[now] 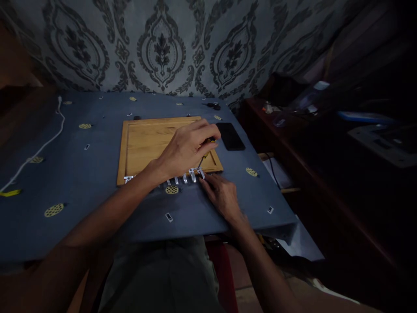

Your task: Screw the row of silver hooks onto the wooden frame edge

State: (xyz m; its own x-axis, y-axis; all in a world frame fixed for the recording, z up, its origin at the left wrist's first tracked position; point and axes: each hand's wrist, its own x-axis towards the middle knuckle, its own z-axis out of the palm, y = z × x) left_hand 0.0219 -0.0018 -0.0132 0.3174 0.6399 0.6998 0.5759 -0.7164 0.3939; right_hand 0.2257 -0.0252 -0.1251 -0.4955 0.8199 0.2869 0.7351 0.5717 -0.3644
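A wooden panel with a raised frame point(146, 139) lies flat on the table. Along its near edge runs a metal hook rail point(185, 177), with several silvery hooks pointing toward me. My left hand point(192, 141) reaches over the panel's right part, closed around a screwdriver point(204, 155) with a yellow and black handle. The screwdriver's shaft slants down to the rail near its right end. My right hand point(223, 193) is at that same end, its fingertips pinching the last hook from the near side. My left forearm hides part of the rail and panel.
A black phone point(230, 136) lies right of the panel, and a small dark object with a cable point(213, 105) is behind it. A white cord point(48, 141) crosses the left side of the blue tablecloth point(97, 208). Dark red furniture point(293, 143) stands to the right, with a bottle point(311, 94) on it.
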